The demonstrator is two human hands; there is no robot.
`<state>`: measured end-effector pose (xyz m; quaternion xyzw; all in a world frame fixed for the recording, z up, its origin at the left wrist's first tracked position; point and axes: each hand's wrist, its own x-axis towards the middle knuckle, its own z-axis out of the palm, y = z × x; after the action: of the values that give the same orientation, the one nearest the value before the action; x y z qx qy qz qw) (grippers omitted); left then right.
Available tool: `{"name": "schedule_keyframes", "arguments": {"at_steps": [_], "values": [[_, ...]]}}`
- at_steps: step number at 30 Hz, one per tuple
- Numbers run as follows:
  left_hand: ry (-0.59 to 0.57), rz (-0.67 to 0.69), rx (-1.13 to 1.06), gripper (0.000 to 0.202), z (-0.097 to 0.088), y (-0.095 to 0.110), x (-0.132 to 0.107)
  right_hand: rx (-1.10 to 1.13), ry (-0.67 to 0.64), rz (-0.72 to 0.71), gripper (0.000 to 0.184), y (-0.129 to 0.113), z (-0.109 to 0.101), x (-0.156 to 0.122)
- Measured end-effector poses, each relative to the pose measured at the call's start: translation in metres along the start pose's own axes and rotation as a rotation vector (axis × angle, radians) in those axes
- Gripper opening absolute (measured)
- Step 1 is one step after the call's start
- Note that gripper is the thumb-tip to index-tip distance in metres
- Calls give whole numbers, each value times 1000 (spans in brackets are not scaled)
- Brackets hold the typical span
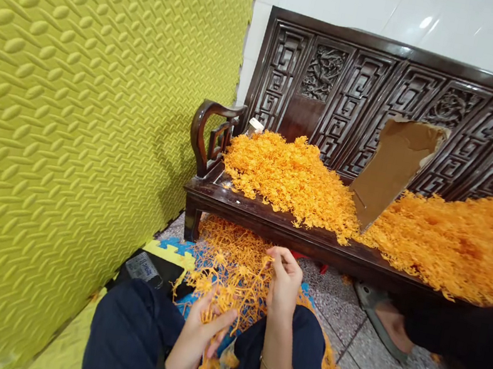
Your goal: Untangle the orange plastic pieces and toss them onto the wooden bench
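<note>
I sit on the floor with dark trousers over my knees. My left hand [196,338] is closed around a bunch of orange plastic pieces [233,287] low between my legs. My right hand [283,281] is raised a little higher and pinches a strand of the same orange bunch with fingertips pressed together. The tangled orange pieces stretch between both hands and spill down onto the floor pile [235,249] in front of me.
A dark carved wooden bench [269,217] stands ahead, heaped with orange plastic pieces [451,236] and a cardboard sheet [390,168]. A yellow-green foam mat wall [72,115] rises on the left. Another person's sandalled foot [382,320] rests on the tiled floor at right.
</note>
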<state>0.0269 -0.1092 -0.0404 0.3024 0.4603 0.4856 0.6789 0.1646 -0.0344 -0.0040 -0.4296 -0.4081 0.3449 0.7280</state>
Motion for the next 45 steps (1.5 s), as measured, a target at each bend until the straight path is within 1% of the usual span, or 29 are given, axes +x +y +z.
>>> {"name": "schedule_keyframes", "arguments": {"at_steps": [2, 4, 5, 6, 8, 10, 11, 13, 14, 15, 16, 17, 18, 20, 22, 23, 26, 28, 29, 31, 33, 36, 40, 41, 43, 45], "values": [[21, -93, -67, 82, 0, -20, -5, 70, 192, -111, 12, -1, -15, 0], [36, -178, -84, 90, -8, -41, -10, 143, 372, -242, 9, -7, -34, 8], [34, -203, -77, 90, -13, -50, -13, 164, 431, -304, 10, -13, -42, 16], [45, -205, -70, 88, -20, -58, -15, 165, 463, -357, 11, -20, -48, 27], [73, -196, -52, 89, -33, -70, -19, 106, 483, -452, 15, -38, -48, 58], [96, -182, -29, 91, -42, -74, -20, -8, 434, -504, 29, -55, -33, 99], [102, -177, -16, 92, -44, -73, -20, -90, 348, -482, 38, -62, -22, 122], [113, -162, 9, 93, -45, -63, -18, -161, 150, -385, 58, -69, 2, 164], [118, -147, 17, 93, -44, -56, -17, -201, 54, -310, 73, -67, 12, 179], [118, -126, 23, 93, -42, -48, -15, -235, -25, -238, 85, -62, 20, 190], [114, -100, 29, 94, -40, -39, -12, -264, -91, -174, 93, -54, 24, 194], [114, -70, 33, 93, -37, -29, -9, -286, -147, -121, 95, -43, 26, 192], [106, -41, 38, 90, -34, -20, -7, -299, -195, -81, 91, -32, 26, 183], [96, 10, 59, 85, -30, -4, -1, -297, -304, -22, 70, -10, 21, 152], [87, 63, 99, 78, -27, 9, 3, -250, -461, 30, 47, 6, 16, 110], [85, 84, 125, 75, -26, 13, 4, -204, -556, 49, 40, 11, 14, 90], [85, 79, 208, 75, -27, 23, 7, -89, -781, 82, 35, 12, 13, 40], [58, 64, 250, 76, -29, 25, 9, -55, -866, 87, 35, 4, 16, 19], [38, 64, 269, 75, -29, 26, 10, -53, -884, 82, 35, -1, 17, 13], [-3, 71, 312, 69, -31, 25, 12, -103, -865, 49, 36, -11, 21, 4], [-31, 56, 352, 64, -32, 21, 14, -210, -828, 3, 34, -19, 23, 1], [-9, 8, 342, 65, -32, 10, 15, -324, -732, -34, 19, -22, 25, -1], [71, 33, 197, 70, -30, -11, 10, -275, -480, -30, 17, -14, 23, -3], [65, 21, 151, 73, -29, -17, 9, -248, -417, -30, 16, -11, 21, -4], [21, -47, 57, 80, -27, -27, 6, -198, -284, -34, 15, -5, 19, -9], [-32, -117, -31, 85, -23, -32, 3, -157, -158, -45, 15, -2, 16, -14]]}}
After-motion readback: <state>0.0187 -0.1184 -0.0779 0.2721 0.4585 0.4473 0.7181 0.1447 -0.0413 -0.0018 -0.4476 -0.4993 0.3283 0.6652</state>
